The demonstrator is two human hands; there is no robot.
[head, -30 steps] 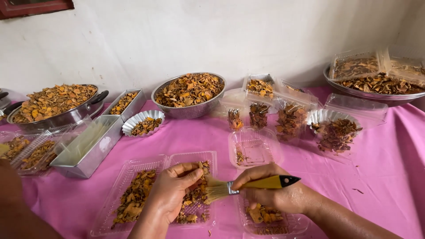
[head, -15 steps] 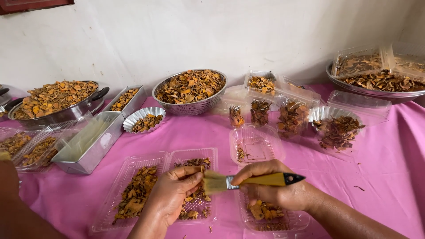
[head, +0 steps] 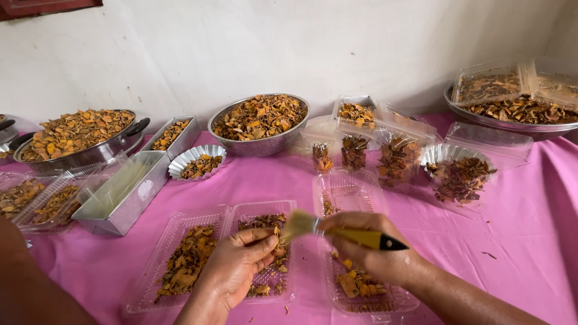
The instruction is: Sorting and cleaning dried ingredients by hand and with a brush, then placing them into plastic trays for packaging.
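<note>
My right hand (head: 376, 253) grips a small paintbrush (head: 343, 233) with a yellow handle and a black end, its pale bristles pointing left toward my left hand. My left hand (head: 238, 268) hovers over an open clear plastic clamshell tray (head: 174, 232) with dried orange-brown pieces in both halves; its fingers pinch a small piece next to the bristles. Under my right hand lies a second clear clamshell tray (head: 349, 192) with a few dried pieces at its near end.
On the pink tablecloth (head: 518, 241) stand a metal colander of dried pieces (head: 259, 123), a lidded pan of them (head: 78, 135), rectangular metal tins (head: 129, 192), fluted foil cups (head: 195, 161), several filled clear boxes (head: 391, 156), and a big metal tray (head: 518, 114) at far right.
The brush has swung up and left, its bristles now blurred beside my left fingertips. My left hand has shifted slightly over the tray. The view has tilted a little.
</note>
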